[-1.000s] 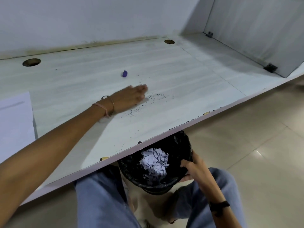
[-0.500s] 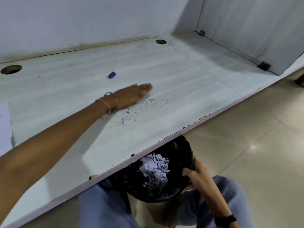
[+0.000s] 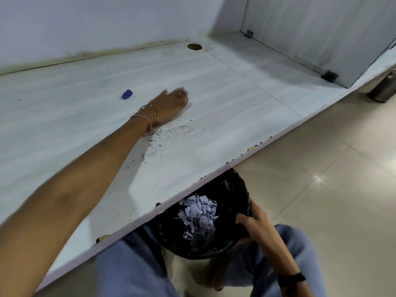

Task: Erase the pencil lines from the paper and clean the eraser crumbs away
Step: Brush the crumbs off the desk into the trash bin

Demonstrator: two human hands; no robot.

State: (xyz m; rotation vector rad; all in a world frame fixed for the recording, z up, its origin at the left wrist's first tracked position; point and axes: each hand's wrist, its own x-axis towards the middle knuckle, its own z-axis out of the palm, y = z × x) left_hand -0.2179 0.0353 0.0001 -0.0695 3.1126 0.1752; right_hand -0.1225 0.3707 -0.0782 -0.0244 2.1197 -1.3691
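Left hand (image 3: 171,103) open, flat on bench (image 3: 246,99), just behind eraser crumbs (image 3: 171,133). Right hand (image 3: 255,224) grips black bin (image 3: 227,189) rim under bench edge. Blue eraser (image 3: 127,94) near. Hard sweep could throw crumbs past bin onto floor (image 3: 332,168).

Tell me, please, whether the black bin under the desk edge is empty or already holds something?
Not empty: torn pale paper scraps lie piled inside the black bin, which the right hand grips by its rim.
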